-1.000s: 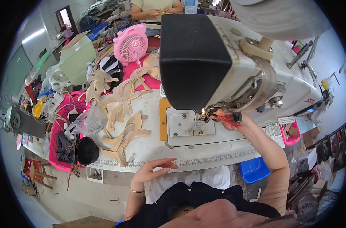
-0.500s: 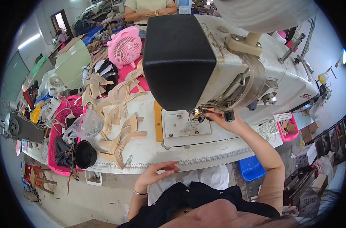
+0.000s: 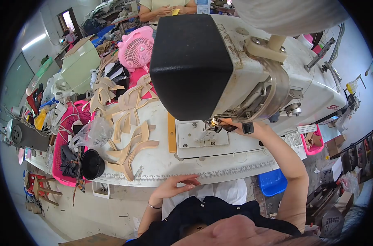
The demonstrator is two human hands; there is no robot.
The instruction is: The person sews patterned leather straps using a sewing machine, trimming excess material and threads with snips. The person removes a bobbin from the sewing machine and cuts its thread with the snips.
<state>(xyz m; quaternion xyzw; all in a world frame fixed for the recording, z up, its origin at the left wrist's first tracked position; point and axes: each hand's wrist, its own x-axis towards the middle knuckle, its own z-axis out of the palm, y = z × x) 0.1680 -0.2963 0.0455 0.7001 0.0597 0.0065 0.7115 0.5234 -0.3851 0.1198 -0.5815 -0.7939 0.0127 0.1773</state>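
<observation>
A white sewing machine [image 3: 313, 88] with a black end cover stands over the table. My right hand [image 3: 248, 128] reaches under its head, fingertips closed together beside the lit needle area [image 3: 214, 123]; whatever they hold is hidden by the machine parts. Below the needle lies a metal plate [image 3: 190, 135], with a yellow-orange strip [image 3: 171, 133] along its left side. At the table's front edge my left hand [image 3: 176, 186] is held palm inward, fingers stretched out and holding nothing. Beige strap-shaped pieces [image 3: 133, 149] lie in loose groups left of the machine.
A pink basket [image 3: 59, 164] with a plastic bag and a black bowl [image 3: 92, 164] are at the left. Behind stands a pink fan [image 3: 136, 49]. A blue bin [image 3: 272, 182] sits below the table at right. Another person [image 3: 166, 10] is across the table, holding something yellow.
The red-handled tool seen in my right hand a second ago no longer shows. That hand has moved slightly left, closer under the machine head. My left hand stays near the table edge.
</observation>
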